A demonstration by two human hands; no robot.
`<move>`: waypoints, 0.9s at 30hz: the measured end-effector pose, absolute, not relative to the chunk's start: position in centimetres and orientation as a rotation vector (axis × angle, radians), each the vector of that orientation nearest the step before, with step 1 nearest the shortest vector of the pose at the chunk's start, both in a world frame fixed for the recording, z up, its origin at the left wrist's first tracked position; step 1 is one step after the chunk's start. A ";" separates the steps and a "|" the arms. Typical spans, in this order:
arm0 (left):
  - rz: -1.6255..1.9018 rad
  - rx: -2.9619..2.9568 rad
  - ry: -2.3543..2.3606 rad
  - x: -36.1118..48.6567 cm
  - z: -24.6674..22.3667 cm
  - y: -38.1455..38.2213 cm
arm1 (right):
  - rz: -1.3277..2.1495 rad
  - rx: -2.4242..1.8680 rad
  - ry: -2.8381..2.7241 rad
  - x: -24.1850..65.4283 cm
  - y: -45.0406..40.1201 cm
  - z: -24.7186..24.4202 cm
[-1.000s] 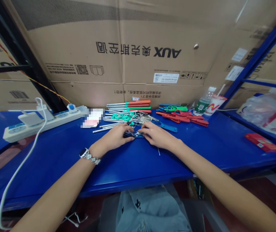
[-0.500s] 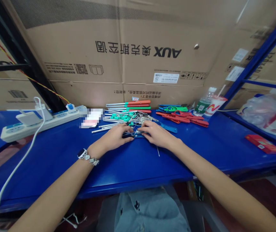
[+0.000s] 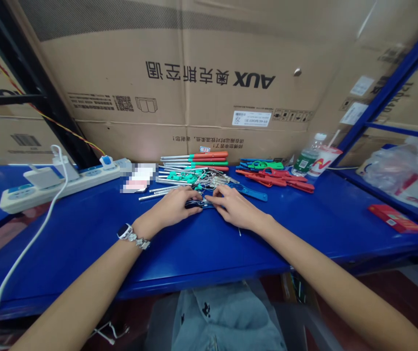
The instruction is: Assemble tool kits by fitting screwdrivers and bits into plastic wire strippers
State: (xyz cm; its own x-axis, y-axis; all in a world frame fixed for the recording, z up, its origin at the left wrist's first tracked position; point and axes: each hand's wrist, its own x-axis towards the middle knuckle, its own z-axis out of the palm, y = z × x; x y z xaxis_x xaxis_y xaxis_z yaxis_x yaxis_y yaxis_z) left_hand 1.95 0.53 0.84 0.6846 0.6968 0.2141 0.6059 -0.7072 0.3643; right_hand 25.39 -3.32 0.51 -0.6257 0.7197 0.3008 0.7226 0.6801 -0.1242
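My left hand [image 3: 178, 207], with a watch and a bracelet at the wrist, rests on the blue table [image 3: 194, 253], its fingers curled round a small dark and blue piece [image 3: 206, 205] with thin wires. From the right, my right hand [image 3: 234, 207] bends its fingers onto the same piece, thumb and fingertips close together. The piece is partly hidden by the fingers. Just behind the hands lies a pile of thin metal parts and green plastic parts [image 3: 180, 177]. A thin metal rod end [image 3: 239, 232] shows below my right hand.
Behind lie orange and green handled tools [image 3: 209, 157], red plastic pieces [image 3: 275, 178] and a blue strip [image 3: 255, 193]. A bottle [image 3: 308, 156] and cup [image 3: 325, 160] stand at the back right. A power strip [image 3: 66, 184] lies left; a red box [image 3: 395, 218] lies right.
My right hand has shifted slightly, its fingertips moving a little left and down at the small piece. Less of the thin rod shows below it. My left hand stays nearly still.
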 end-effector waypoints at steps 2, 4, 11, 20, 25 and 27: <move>0.495 2.643 1.040 1.9 0.7 0.7 | -0.042 -1.183 -2.572 25.4 -3.6 0.5; 0.492 2.654 1.040 1.9 0.6 0.8 | -0.065 -1.238 -2.580 25.4 -3.8 0.6; 0.441 2.658 1.065 1.9 0.8 0.6 | -0.127 -1.313 -2.636 25.5 -4.1 1.0; 0.386 2.748 1.038 2.0 0.7 0.4 | -0.135 -1.317 -2.661 25.2 -4.5 1.2; 0.438 2.775 0.985 1.9 0.1 0.7 | -0.175 -1.331 -2.657 25.0 -4.6 1.1; 0.459 2.766 0.986 1.8 0.1 0.7 | -0.192 -1.345 -2.664 24.9 -4.7 1.2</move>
